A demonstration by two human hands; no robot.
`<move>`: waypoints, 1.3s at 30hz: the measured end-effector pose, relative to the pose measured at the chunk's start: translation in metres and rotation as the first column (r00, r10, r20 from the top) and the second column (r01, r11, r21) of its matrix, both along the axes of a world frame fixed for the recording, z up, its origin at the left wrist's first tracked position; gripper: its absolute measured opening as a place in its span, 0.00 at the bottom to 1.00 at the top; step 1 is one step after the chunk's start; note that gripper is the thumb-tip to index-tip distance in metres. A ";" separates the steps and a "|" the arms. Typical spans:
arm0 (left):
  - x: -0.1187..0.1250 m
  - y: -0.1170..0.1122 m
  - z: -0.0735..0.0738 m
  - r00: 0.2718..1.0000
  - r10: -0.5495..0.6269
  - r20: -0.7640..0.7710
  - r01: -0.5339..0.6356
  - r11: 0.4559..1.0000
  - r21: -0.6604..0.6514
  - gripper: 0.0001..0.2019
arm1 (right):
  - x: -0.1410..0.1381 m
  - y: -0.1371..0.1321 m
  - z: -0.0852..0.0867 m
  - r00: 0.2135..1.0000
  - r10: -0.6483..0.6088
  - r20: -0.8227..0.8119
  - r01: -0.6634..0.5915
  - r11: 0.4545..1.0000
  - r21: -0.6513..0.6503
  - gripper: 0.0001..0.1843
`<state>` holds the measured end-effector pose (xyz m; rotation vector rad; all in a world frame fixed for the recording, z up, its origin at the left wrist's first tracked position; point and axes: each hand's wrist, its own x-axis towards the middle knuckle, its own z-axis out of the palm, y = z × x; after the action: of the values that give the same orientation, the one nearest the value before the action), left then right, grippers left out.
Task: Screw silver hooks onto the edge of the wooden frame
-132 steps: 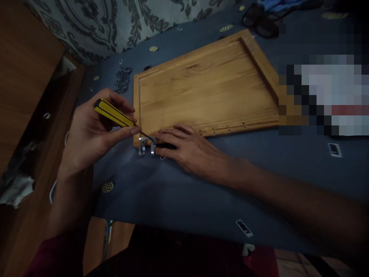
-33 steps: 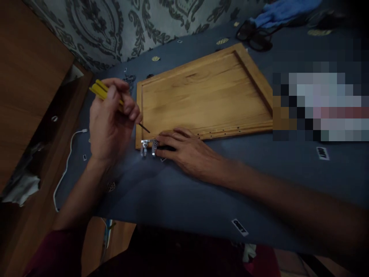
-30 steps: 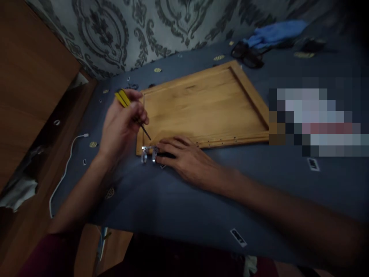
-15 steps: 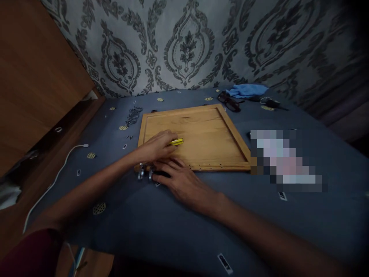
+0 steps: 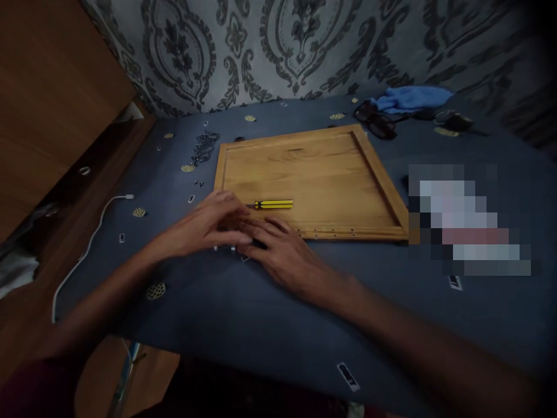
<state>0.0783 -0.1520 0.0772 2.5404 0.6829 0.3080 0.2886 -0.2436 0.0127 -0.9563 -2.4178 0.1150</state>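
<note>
A shallow-framed wooden panel lies flat, with a row of small holes along its near edge. On it rests a screwdriver with a yellow and black handle. My left hand arches over the near left corner, thumb and curved fingers apart; the fingertips are partly hidden. Beside it, my right hand has its fingers at the near edge, around a metal hinge that is mostly covered. The fingertips of both hands nearly meet there.
Small screws and a dark tangled heap lie left of the panel. A white cable runs along the left side. Sunglasses and a blue cloth are at the back right. A blurred-out item lies right.
My left hand has let go of the screwdriver, which now lies on the panel. That hand has moved down and left to the near corner. The view has shifted.
</note>
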 end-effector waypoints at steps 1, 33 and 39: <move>-0.007 -0.006 -0.002 0.999 0.011 -0.030 -0.011 1.000 0.013 0.27 | 0.000 0.000 -0.001 1.000 -0.002 0.003 0.002 1.000 -0.002 0.19; -0.019 -0.027 -0.028 0.993 0.112 0.032 -0.116 0.983 0.145 0.20 | 0.055 0.041 0.016 0.939 -0.309 0.153 0.308 0.951 0.031 0.21; -0.019 -0.027 -0.032 0.993 0.101 0.065 -0.110 0.980 0.165 0.20 | 0.060 0.048 0.013 0.958 -0.274 0.087 0.274 0.962 0.007 0.15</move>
<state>0.0596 -0.1786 0.0457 2.6478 0.8021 0.4920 0.3487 -0.1957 0.0258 -1.3127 -2.3346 -0.0220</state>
